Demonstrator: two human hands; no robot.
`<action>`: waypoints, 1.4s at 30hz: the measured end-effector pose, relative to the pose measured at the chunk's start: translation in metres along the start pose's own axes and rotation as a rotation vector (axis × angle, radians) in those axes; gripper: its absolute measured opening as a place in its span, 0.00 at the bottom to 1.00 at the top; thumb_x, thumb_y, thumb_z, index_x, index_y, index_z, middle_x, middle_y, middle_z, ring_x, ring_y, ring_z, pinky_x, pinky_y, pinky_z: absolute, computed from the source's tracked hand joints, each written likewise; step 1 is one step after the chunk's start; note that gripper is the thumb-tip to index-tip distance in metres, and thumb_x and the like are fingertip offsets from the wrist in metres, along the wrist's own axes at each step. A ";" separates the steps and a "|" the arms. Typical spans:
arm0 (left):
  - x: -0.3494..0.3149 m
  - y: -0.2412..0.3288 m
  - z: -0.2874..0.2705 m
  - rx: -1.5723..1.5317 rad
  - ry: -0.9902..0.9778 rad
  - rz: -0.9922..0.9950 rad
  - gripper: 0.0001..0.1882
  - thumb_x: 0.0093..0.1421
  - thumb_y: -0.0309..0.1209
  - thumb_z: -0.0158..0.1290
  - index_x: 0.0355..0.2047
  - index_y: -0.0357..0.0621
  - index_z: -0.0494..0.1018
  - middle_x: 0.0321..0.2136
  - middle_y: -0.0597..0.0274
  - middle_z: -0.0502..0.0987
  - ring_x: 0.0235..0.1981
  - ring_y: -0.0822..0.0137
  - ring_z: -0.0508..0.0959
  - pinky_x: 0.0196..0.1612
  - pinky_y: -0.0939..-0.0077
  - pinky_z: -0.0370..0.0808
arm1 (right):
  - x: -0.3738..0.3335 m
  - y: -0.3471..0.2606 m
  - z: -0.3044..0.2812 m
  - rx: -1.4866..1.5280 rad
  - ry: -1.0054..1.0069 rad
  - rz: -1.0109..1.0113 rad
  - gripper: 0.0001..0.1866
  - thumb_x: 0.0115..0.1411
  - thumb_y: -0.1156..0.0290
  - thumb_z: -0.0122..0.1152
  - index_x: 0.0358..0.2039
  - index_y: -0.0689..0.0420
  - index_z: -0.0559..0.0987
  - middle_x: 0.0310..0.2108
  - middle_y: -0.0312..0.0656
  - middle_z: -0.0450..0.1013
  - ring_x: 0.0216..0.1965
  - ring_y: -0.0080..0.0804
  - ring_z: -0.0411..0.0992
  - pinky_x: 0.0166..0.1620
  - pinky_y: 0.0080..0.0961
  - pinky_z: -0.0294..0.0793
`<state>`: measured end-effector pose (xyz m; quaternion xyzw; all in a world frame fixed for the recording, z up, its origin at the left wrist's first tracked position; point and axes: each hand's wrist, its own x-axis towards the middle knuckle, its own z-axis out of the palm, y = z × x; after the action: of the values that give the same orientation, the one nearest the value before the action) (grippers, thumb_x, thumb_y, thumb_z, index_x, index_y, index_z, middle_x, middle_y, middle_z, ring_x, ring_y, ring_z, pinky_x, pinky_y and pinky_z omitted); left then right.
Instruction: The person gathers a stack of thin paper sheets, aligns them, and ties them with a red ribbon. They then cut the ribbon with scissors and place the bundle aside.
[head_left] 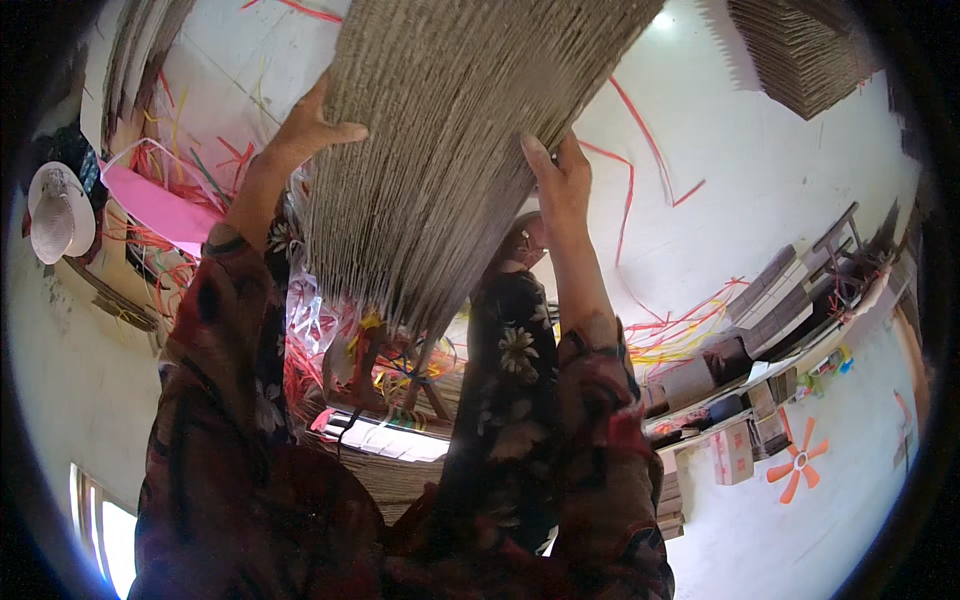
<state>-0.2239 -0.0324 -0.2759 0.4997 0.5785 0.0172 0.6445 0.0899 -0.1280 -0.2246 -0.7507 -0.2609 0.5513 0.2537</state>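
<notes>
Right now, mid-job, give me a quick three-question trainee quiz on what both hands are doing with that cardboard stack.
1. True or false: the left hand and right hand press on opposite sides of the stack of flat corrugated cardboard sheets.
2. What pale thing hangs at the far left of the view? A) white hat B) orange fan C) blue bucket
3. Fill in: behind the stack stands another person in a dark ______-patterned garment.

Key: 1 true; 2 A, the white hat; 3 floral.
</notes>
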 end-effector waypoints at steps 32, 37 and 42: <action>0.049 0.006 0.077 0.036 0.029 0.423 0.61 0.36 0.43 0.68 0.65 0.46 0.41 0.55 0.44 0.64 0.57 0.51 0.64 0.59 0.67 0.59 | 0.002 0.081 -0.027 -0.661 0.688 -0.482 0.40 0.55 0.51 0.56 0.60 0.65 0.55 0.60 0.56 0.53 0.64 0.47 0.48 0.62 0.49 0.42; 0.040 0.020 0.082 0.129 0.022 0.370 0.64 0.35 0.44 0.69 0.65 0.42 0.39 0.58 0.44 0.60 0.60 0.52 0.60 0.61 0.66 0.56 | -0.004 -0.002 0.013 -1.012 0.227 -1.018 0.46 0.51 0.49 0.58 0.62 0.61 0.49 0.64 0.53 0.43 0.67 0.46 0.37 0.63 0.56 0.32; 0.041 0.014 0.085 0.075 -0.003 0.414 0.66 0.33 0.45 0.69 0.64 0.36 0.38 0.62 0.45 0.51 0.64 0.54 0.50 0.64 0.68 0.50 | 0.017 0.021 0.016 -1.045 0.108 -0.971 0.46 0.49 0.46 0.58 0.61 0.60 0.53 0.63 0.49 0.47 0.66 0.44 0.41 0.62 0.57 0.32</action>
<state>-0.1379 -0.0532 -0.3108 0.6317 0.4627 0.1271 0.6088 0.0808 -0.1310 -0.2549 -0.5995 -0.7826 0.1414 0.0902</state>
